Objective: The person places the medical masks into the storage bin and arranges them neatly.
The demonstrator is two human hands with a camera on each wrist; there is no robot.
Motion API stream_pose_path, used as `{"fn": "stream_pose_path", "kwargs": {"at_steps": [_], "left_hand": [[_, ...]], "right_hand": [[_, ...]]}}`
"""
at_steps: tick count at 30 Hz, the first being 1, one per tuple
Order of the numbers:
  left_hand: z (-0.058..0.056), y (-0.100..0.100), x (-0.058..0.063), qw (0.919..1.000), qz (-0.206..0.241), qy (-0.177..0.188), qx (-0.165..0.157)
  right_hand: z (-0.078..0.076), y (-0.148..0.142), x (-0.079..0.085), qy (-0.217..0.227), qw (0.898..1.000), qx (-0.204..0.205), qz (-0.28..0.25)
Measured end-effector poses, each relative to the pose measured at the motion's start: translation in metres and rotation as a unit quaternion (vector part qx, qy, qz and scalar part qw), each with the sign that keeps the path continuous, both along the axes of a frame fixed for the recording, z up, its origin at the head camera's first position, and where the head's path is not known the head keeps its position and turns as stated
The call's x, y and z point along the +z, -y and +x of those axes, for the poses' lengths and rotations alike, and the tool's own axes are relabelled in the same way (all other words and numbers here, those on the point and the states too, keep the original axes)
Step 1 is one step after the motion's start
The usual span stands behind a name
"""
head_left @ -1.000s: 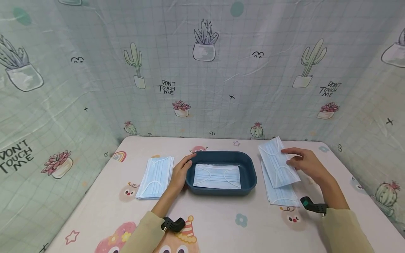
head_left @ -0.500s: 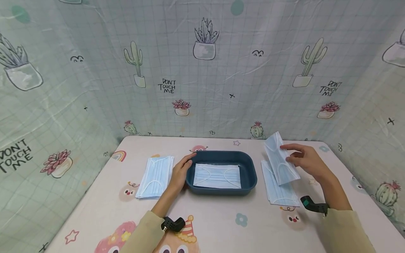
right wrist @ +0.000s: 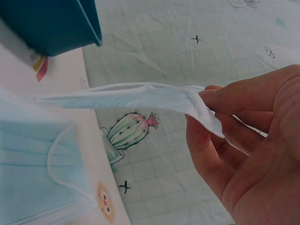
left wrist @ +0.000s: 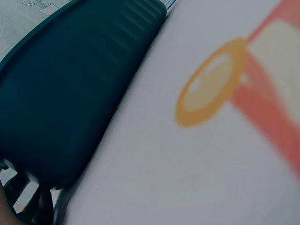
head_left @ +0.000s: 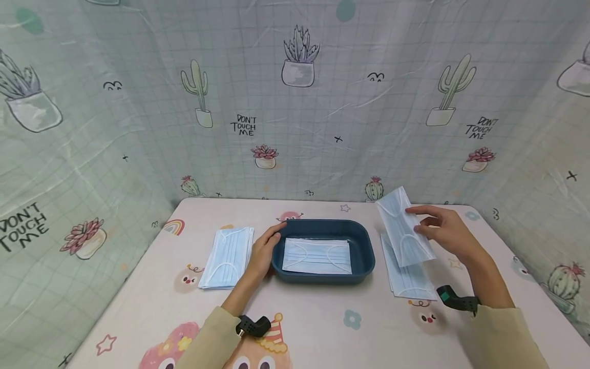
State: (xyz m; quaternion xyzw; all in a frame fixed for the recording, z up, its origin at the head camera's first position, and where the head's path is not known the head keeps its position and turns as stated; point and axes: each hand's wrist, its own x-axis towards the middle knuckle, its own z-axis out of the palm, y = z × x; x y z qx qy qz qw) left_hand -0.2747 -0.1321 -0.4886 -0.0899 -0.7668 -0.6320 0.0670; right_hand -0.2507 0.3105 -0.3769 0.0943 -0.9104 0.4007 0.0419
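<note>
- A white tabletop point(head_left: 313, 312) printed with pastel cartoon figures fills much of the lower frame.
- At the bottom edge, two beige fabric sleeves point(head_left: 209, 338) reach in; each wrist wears a small black camera point(head_left: 251, 326).
- Left of centre, the left hand point(head_left: 262, 254) holds the end of a dark blue-green rectangular plastic box point(head_left: 322, 279) at its rim; both look unchanged over the last second.
- In the box, mid-frame, pale blue pleated masks with white ear loops point(head_left: 317, 256) lie flat, lengthwise across the frame.
- At the left, just beside that hand, lies a neat upright stack of similar masks point(head_left: 228, 259).
- Right of centre, a slightly fanned pile of pale blue masks point(head_left: 412, 287) lies on the tabletop.
- Over that pile, the right hand point(head_left: 444, 230) pinches a pale blue pleated mask point(head_left: 401, 225) by its right edge, tilted.
- The pinched mask has risen slightly in the frame and shows its broad face more than half a second ago. It seems lifted off the pile, yet is outside the box; whether its lower end touches the pile, I cannot tell.
- Behind hangs a grey-green cloth backdrop point(head_left: 322, 113) with potted cacti.
</note>
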Motion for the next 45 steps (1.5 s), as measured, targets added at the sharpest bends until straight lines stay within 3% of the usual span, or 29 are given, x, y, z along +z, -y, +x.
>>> {"fn": "stream_pose_path", "kwargs": {"at_steps": [13,20,28,37,45], "left_hand": [[0.0,-0.002,-0.004,1.0,-0.007,0.004,0.005],[0.0,-0.001,-0.005,0.9999,-0.015,0.004,0.001],[0.017,-0.006,0.022,0.9997,0.014,0.017,-0.006],[-0.001,-0.002,0.0,0.9998,0.014,0.012,-0.011],[-0.001,0.001,-0.002,0.9999,0.014,-0.003,-0.006]], "right_hand": [[0.014,0.005,0.013,-0.056,0.998,0.009,-0.019],[0.017,0.016,0.023,-0.065,0.998,0.009,-0.009],[0.013,0.034,0.041,-0.056,0.998,0.019,0.022],[0.006,0.055,0.055,-0.052,0.997,0.056,0.021],[-0.003,0.075,0.063,-0.06,0.993,0.1,0.031]]}}
